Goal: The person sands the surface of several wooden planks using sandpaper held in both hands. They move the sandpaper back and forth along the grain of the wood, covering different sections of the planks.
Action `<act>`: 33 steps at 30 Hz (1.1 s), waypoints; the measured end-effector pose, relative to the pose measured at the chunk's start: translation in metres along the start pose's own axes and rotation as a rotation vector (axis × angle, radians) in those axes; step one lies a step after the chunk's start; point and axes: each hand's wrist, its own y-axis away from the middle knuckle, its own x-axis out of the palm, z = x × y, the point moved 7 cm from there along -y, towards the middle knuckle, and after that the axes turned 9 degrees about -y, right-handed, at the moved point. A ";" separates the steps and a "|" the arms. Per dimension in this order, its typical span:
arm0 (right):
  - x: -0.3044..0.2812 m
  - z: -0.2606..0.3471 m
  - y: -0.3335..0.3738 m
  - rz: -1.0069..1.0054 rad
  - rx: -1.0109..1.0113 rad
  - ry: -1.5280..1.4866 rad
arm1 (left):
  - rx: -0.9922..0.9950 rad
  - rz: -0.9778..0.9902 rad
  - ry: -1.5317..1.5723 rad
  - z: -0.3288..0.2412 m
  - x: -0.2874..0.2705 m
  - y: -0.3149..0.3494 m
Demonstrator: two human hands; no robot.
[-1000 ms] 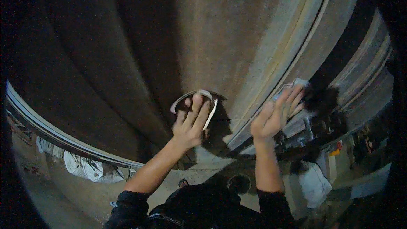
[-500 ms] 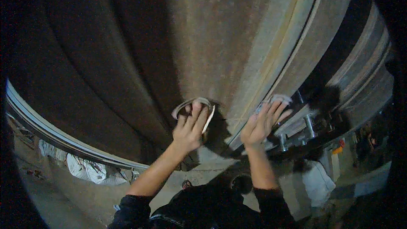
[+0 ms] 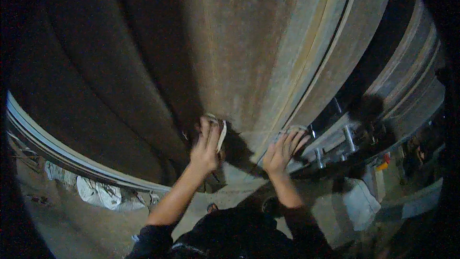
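A huge curved metal surface (image 3: 249, 43), brownish grey with long bands and seams, stretches away in front of me. My left hand (image 3: 205, 147) is pressed against its near part, fingers bent over a pale folded sheet (image 3: 222, 136) whose light edge sticks out on the right. It could be cloth or abrasive paper; I cannot tell. To the right, my right hand (image 3: 281, 153) lies against a paler band by a dark seam, fingers slightly spread over a thin greyish cloth (image 3: 298, 128) that shows past the fingertips. The palms hide most of both pieces.
Metal bolts (image 3: 349, 138) stick out at the right of the surface. A pale curved rim (image 3: 57, 152) runs along the left. White sacks (image 3: 98, 193) lie on the floor at left, another pale sack (image 3: 359, 204) at right. A small orange item (image 3: 382, 166) is farther right.
Both hands have slid left along the surface, the right one also nearer to me, each with its piece under the fingers.
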 end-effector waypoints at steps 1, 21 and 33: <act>-0.008 -0.009 -0.037 -0.031 0.055 -0.007 | -0.114 -0.058 -0.007 0.006 -0.008 -0.028; -0.005 0.030 -0.101 0.014 -0.096 0.036 | -0.108 0.010 -0.171 0.007 0.000 -0.028; 0.030 0.054 -0.030 0.072 -0.115 -0.044 | 0.084 0.068 -0.076 -0.016 0.012 0.007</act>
